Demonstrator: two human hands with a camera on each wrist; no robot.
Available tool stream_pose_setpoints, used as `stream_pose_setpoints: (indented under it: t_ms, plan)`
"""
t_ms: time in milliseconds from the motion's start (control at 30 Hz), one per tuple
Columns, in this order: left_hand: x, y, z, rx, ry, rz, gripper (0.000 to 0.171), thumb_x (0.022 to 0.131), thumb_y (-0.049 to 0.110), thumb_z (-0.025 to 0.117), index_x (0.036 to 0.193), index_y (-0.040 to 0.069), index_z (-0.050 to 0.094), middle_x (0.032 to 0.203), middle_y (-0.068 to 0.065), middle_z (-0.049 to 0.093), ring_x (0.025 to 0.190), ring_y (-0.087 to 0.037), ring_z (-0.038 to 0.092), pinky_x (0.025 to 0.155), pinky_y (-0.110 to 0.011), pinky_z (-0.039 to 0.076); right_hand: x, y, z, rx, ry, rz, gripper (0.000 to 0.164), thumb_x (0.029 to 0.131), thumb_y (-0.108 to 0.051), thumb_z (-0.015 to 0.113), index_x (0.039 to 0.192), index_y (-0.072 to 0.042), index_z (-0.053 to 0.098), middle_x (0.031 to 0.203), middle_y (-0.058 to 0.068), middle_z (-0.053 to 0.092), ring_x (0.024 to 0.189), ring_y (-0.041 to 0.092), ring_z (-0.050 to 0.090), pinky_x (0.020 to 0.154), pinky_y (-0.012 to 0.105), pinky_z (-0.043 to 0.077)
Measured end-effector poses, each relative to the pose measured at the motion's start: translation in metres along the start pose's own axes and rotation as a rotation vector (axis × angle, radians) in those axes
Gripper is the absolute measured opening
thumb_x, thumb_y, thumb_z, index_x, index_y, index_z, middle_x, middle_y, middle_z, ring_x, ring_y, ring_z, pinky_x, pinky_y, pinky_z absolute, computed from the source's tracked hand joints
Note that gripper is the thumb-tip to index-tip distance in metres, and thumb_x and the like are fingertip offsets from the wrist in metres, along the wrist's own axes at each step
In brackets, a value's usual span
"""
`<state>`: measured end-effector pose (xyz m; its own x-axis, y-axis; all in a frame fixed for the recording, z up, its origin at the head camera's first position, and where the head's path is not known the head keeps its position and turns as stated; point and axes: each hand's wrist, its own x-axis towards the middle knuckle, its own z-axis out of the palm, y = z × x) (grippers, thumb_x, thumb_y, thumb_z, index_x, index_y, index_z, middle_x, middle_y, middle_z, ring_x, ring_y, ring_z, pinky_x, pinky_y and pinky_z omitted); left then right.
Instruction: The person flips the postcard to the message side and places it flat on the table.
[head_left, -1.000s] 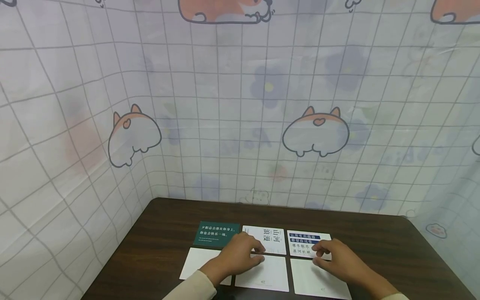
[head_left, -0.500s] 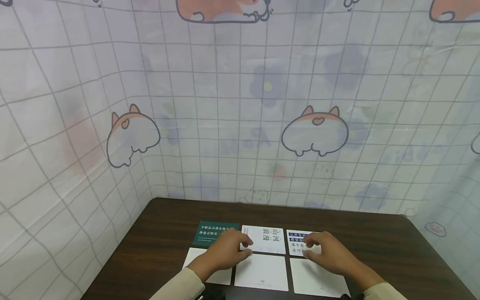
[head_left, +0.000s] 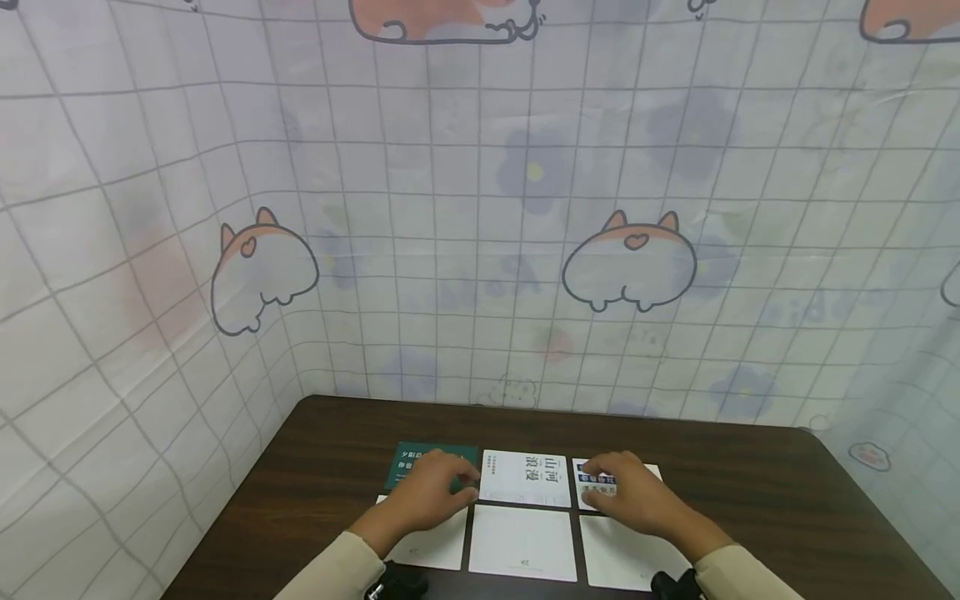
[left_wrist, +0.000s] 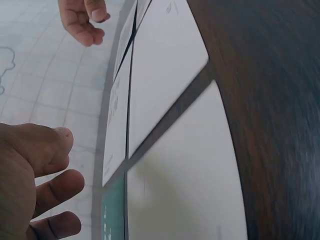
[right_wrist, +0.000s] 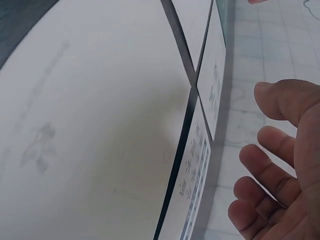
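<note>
Two rows of cards lie on a dark wooden table. At the back are a green card (head_left: pixel 467 455) with white characters, a white card (head_left: pixel 517 482) with dark characters, and one with blue bands (head_left: pixel 651 472). The front row has a left white card (head_left: pixel 433 546), a middle one (head_left: pixel 522 542) and a right one (head_left: pixel 626 557), nearly blank. My left hand (head_left: pixel 429 492) hovers over the left pair and partly hides the green card. Over the right pair is my right hand (head_left: pixel 633 497), covering part of the blue-banded card. Both hands hold nothing, fingers loosely bent and thumbs apart.
The brown tabletop (head_left: pixel 262 517) extends around the cards. A white gridded curtain (head_left: pixel 450 250) with dog drawings hangs behind and along the sides. A black wrist device (head_left: pixel 397 581) sits by the left sleeve, another wrist device (head_left: pixel 675 586) by the right.
My left hand has moved left, from the middle cards to the left pair. My right hand has shifted slightly left and away from me. The cards stay in place.
</note>
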<state>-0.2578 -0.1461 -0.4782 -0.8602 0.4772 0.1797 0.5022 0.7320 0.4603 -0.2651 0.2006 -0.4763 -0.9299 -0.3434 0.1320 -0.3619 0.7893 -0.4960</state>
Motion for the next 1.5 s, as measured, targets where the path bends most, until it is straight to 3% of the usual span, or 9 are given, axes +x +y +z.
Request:
stream_pose_setpoints:
  t_ms: [400, 733, 1133, 1500]
  plan:
    - [-0.010, -0.019, -0.013, -0.026, 0.025, -0.038, 0.024, 0.096, 0.025, 0.074, 0.116, 0.012, 0.075, 0.108, 0.001, 0.073, 0.105, -0.023, 0.059, 0.094, -0.052, 0.047, 0.013, -0.015, 0.008, 0.027, -0.018, 0.012, 0.037, 0.089, -0.026, 0.081, 0.121, -0.010, 0.071, 0.124, 0.001, 0.068, 0.127, 0.034, 0.053, 0.103, 0.056, 0.043]
    - [-0.016, -0.034, -0.022, -0.047, 0.027, -0.072, 0.029, 0.096, 0.022, 0.073, 0.121, 0.008, 0.072, 0.109, -0.004, 0.072, 0.106, -0.026, 0.060, 0.099, -0.058, 0.043, 0.021, -0.021, 0.019, 0.054, -0.022, 0.000, 0.040, 0.087, -0.025, 0.082, 0.122, -0.009, 0.070, 0.121, 0.000, 0.068, 0.124, 0.032, 0.054, 0.102, 0.054, 0.044]
    - [-0.023, -0.050, -0.030, -0.052, 0.038, -0.162, 0.023, 0.096, 0.022, 0.074, 0.117, 0.012, 0.074, 0.102, 0.006, 0.068, 0.111, -0.025, 0.056, 0.092, -0.055, 0.046, 0.028, -0.027, 0.028, 0.058, -0.033, -0.023, 0.040, 0.090, -0.028, 0.080, 0.125, -0.011, 0.069, 0.120, 0.001, 0.068, 0.123, 0.030, 0.053, 0.100, 0.054, 0.045]
    - [-0.026, -0.060, -0.039, -0.060, 0.048, -0.158, 0.020, 0.095, 0.016, 0.074, 0.115, 0.013, 0.075, 0.105, 0.003, 0.070, 0.109, -0.025, 0.058, 0.093, -0.055, 0.047, 0.038, -0.037, 0.037, 0.080, -0.056, -0.021, 0.047, 0.090, -0.032, 0.079, 0.130, -0.010, 0.066, 0.121, 0.003, 0.067, 0.123, 0.030, 0.054, 0.098, 0.054, 0.047]
